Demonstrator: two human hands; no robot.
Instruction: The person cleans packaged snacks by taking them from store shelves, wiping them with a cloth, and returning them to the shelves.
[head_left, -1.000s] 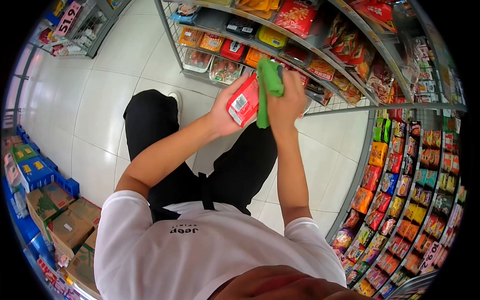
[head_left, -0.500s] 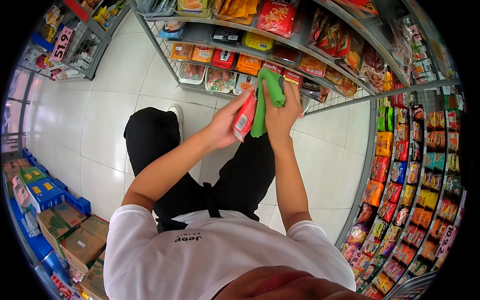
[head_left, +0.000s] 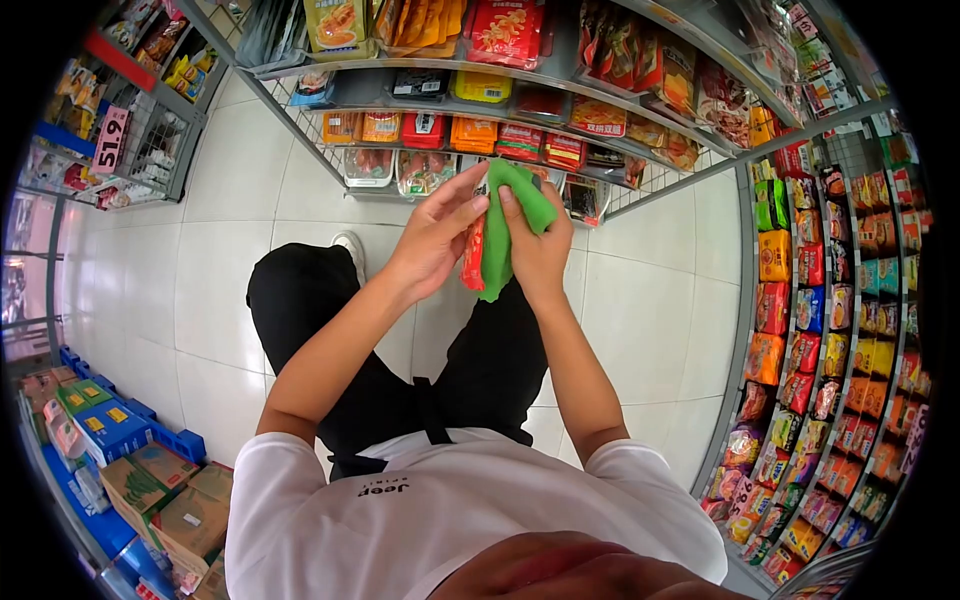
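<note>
Held between my two hands, above my knees, is a red food packet (head_left: 473,262), seen nearly edge-on and partly covered. My left hand (head_left: 432,235) grips it from the left, thumb on the near side and fingers behind. A green cloth (head_left: 497,250) is pinched in my right hand (head_left: 541,240), with its lower end hanging down along the packet. The cloth lies against the packet's right side and hides most of that face. Folds of cloth conceal some of the right fingertips.
Ahead stands a shelf rack (head_left: 480,72) with several packaged foods. Another rack of bright packets (head_left: 790,350) runs along the right. Cardboard boxes (head_left: 185,520) and a blue box (head_left: 112,428) sit at lower left. Pale floor tiles (head_left: 650,300) surround my legs.
The red packet has turned, so its barcode side no longer shows. Both hands have shifted slightly left in view. The cloth is now spread more over the packet's side.
</note>
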